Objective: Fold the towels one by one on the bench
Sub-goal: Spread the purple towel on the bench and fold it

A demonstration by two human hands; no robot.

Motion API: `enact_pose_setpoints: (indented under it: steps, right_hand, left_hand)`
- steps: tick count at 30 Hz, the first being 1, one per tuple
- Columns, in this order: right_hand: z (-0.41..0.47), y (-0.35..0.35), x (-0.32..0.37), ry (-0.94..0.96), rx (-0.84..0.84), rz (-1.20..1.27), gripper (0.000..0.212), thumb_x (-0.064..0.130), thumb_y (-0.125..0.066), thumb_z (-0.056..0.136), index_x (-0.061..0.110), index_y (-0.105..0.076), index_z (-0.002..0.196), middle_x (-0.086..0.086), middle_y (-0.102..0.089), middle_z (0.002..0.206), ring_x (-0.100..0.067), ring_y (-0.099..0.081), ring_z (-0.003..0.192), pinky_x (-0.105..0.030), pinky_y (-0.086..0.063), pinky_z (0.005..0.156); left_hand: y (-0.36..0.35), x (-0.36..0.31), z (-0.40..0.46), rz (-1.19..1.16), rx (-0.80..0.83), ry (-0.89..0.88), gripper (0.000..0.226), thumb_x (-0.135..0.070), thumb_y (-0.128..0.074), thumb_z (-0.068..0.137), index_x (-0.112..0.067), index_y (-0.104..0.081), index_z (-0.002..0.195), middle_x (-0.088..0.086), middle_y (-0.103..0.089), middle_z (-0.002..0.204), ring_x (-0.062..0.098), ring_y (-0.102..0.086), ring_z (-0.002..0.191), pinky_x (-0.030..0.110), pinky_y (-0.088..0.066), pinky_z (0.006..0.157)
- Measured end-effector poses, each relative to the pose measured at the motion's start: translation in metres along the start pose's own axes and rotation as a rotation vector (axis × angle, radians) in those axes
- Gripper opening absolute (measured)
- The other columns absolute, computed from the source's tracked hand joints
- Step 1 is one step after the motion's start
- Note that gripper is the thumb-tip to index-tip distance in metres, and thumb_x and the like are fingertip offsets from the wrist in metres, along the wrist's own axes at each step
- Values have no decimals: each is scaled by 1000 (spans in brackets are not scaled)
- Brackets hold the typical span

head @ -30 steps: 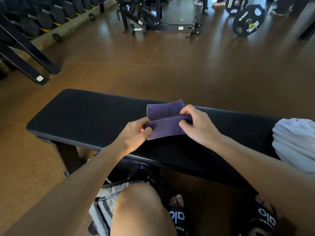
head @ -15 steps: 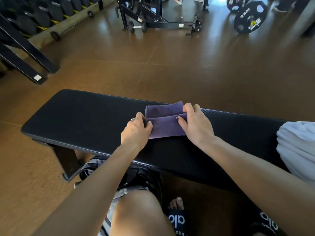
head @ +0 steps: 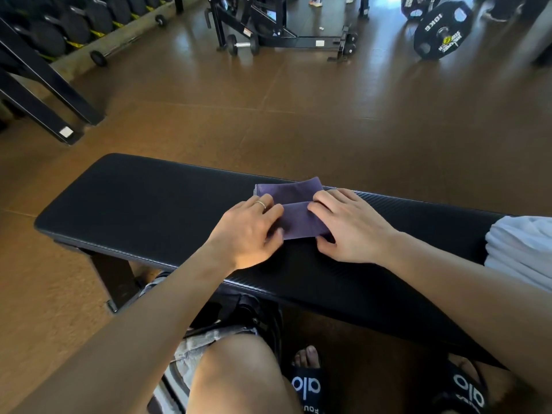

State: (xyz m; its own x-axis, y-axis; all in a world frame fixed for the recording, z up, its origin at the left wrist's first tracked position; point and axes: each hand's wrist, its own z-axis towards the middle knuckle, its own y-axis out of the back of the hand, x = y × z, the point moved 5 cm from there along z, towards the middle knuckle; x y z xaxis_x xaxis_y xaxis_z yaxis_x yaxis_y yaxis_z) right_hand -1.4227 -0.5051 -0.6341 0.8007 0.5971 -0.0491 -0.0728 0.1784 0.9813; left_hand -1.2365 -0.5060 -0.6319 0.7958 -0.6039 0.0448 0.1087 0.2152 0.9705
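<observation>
A small purple towel [head: 295,216] lies folded on the black padded bench [head: 143,201], near its middle. My left hand [head: 248,231] rests flat on the towel's left end, fingers spread, a ring on one finger. My right hand [head: 349,228] presses flat on the towel's right end, its thumb at the near corner. Between the two hands a crease runs across the towel, with the near layer lying over the far one. A pile of white towels [head: 525,249] sits on the bench's right end.
Brown gym floor lies beyond the bench. A dumbbell rack [head: 59,31] stands at the far left, a black machine frame [head: 283,34] at the far centre, and a weight plate [head: 442,31] at the far right. My knee and sandalled feet are below the bench.
Both hands have gone from pinching the towel's near flap to lying flat on the folded towel. The near layer now lies pressed down on the bench.
</observation>
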Motion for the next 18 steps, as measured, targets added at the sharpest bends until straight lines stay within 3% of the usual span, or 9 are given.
enact_pose_setpoints:
  steps: [2,4,6,9,13,18]
  right_hand:
    - [0,-2,-5,-8,37,23,45,42,-52,78,17,-59,115,1,-55,111,-20,-55,97,-35,-44,95]
    - [4,-1,-6,-12,25,21,44,41,-49,78,18,-61,113,2,-57,107,-19,-58,95,-35,-44,94]
    - [9,4,-6,-37,-9,64,42,42,-44,77,19,-64,106,4,-60,99,-18,-60,89,-36,-45,94]
    - [16,11,-11,-185,-15,301,33,41,-43,82,20,-64,97,7,-62,89,-17,-61,82,-37,-47,89]
    - [18,5,-23,-514,125,733,17,31,-45,93,22,-59,96,2,-65,87,-19,-62,80,-33,-47,66]
    - [23,-3,-21,-611,190,828,18,34,-43,98,26,-53,111,3,-62,98,-13,-60,88,-30,-47,65]
  left_hand:
    - [-2,0,-1,54,82,4,46,-51,-53,83,-17,-56,115,3,-56,113,24,-56,99,36,-49,86]
    - [-4,1,2,98,174,25,54,-46,-63,78,-19,-50,122,3,-52,123,23,-53,109,35,-47,93]
    - [1,2,6,74,185,56,50,-36,-66,78,-20,-48,122,1,-52,122,23,-54,109,34,-47,90]
    - [16,12,9,-148,144,222,31,-30,-60,84,-25,-46,112,-3,-58,106,22,-59,94,36,-50,78]
    - [9,37,9,-534,169,575,10,-28,-52,91,-26,-49,101,0,-63,88,20,-63,79,37,-54,69]
    - [-14,47,4,-650,244,774,22,-29,-53,95,-24,-52,116,3,-63,105,14,-61,87,29,-50,71]
